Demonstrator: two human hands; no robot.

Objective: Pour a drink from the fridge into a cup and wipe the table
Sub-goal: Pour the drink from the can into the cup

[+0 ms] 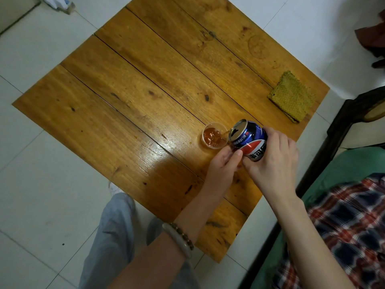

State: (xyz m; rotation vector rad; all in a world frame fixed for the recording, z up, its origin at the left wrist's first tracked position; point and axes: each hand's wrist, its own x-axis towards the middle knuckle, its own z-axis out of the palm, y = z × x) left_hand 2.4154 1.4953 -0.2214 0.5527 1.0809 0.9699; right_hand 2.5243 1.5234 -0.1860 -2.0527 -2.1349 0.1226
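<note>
A blue cola can (pixel 249 138) is tipped to the left over a small clear plastic cup (pixel 214 137) on the wooden table (pixel 129 97). A thin brown stream runs from the can's mouth into the cup, which holds brown fizzy liquid. My right hand (pixel 273 161) grips the can from the right and behind. My left hand (pixel 224 165) touches the can's lower side with thumb and fingers, just below the cup. A folded yellow-green cloth (pixel 291 97) lies near the table's right corner.
White tiled floor (pixel 41 163) surrounds the low table. My grey-trousered leg (pixel 112 232) is at the near edge. A dark wooden bed frame (pixel 337 130) with green bedding and a plaid blanket (pixel 343 222) stands right. Dark fabric (pixel 370 38) sits at the far right.
</note>
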